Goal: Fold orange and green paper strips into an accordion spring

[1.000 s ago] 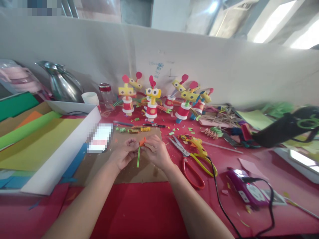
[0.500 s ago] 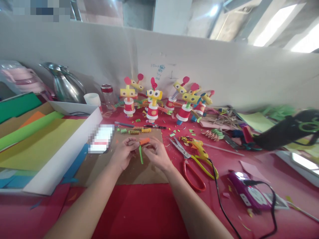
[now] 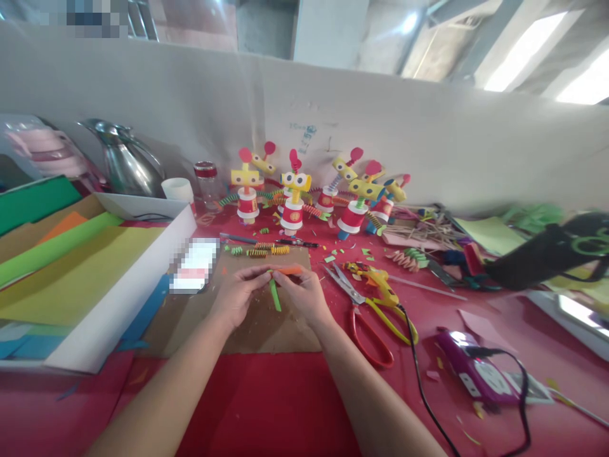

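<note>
Above the brown cardboard sheet [image 3: 266, 330], both hands meet at two narrow paper strips. My left hand [image 3: 242, 293] pinches the strips where they cross. My right hand [image 3: 304, 293] has its thumb and fingers closed on them from the other side. The green strip [image 3: 275, 296] hangs down between the hands, and the orange strip [image 3: 288, 270] reaches right along my right fingers. Just beyond the hands lie folded paper springs, among them a yellow one [image 3: 280, 251] and a green one [image 3: 236, 251].
Several paper-cup figures [image 3: 292, 216] stand at the back. Scissors [image 3: 349, 289], a yellow glue gun [image 3: 384, 287] and a purple power socket [image 3: 480, 371] lie right. A white box [image 3: 128, 285] of coloured paper and a phone [image 3: 194, 266] are left.
The green strip has swung a little to the right and shows more of its flat side. The orange strip is turned flatter and further under my right fingers. Both thumbs are closer together.
</note>
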{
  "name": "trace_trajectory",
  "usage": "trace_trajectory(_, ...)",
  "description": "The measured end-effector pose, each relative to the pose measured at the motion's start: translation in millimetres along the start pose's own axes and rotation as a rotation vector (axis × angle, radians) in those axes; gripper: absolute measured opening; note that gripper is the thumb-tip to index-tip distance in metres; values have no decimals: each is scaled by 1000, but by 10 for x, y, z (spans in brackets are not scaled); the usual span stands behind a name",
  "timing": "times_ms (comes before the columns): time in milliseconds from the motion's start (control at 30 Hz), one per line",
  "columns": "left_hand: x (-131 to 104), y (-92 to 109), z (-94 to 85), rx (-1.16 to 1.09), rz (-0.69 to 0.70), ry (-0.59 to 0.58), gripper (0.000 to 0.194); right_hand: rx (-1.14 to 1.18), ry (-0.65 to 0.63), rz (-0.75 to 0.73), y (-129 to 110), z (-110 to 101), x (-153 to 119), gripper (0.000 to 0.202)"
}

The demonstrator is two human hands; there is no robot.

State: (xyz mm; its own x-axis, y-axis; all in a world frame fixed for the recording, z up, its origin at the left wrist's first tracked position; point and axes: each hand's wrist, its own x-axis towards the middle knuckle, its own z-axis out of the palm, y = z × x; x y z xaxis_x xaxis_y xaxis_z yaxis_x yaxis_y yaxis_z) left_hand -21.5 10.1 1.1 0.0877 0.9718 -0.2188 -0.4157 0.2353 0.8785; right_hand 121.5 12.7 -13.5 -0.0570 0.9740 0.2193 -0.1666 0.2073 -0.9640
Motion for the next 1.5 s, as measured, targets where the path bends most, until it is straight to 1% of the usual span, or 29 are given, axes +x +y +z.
trace_trajectory(100, -4, 14, -3, -17, -5, -46, 35, 27, 32, -3, -3, -13, 9, 11)
trace_trajectory(167, -8, 15, -2, -14, 0, -66, 34, 64, 44, 22, -3, -11, 10, 12)
trace_trajectory(300, -6, 6, 8, 26, 18, -47, 30, 124, 61, 86, -19, 7, 1, 12)
trace_trajectory(467, 3, 1, 10, 53, 15, -16, 30, 124, 66, 116, -48, 5, -9, 12)
trace_trajectory(600, 6, -16, -6, 94, 33, -42, 33, 142, 84, 148, -58, -1, -7, 13)
trace_trajectory(700, 7, -41, -18, 133, 68, -51, 33, 155, 70, 153, -62, 1, -3, 13)
trace_trajectory(900, 15, -67, -20, 126, 121, -25, 33, 174, 79, 143, -59, 2, 1, 12)
trace_trajectory(1033, 15, -50, -15, 123, 97, -15, 36, 150, 77, 142, -44, 0, 3, 16)
trace_trajectory(1133, -1, -17, 4, 116, 67, -23, 33, 138, 101, 137, -29, 1, 3, 17)
trace_trajectory(1233, -15, 7, 15, 98, 56, -37, 28, 189, 115, 163, -23, 3, 1, 19)
trace_trajectory(1300, -18, 5, 10, 82, 63, -71, 31, 237, 127, 194, -25, 5, -2, 22)
trace_trajectory(1400, -12, -20, -2, 114, 111, -118, 37, 280, 159, 208, -32, 10, -2, 23)
trace_trajectory(1500, -12, -40, 4, 241, 240, -105, 33, 292, 174, 202, -42, 21, 1, 22)
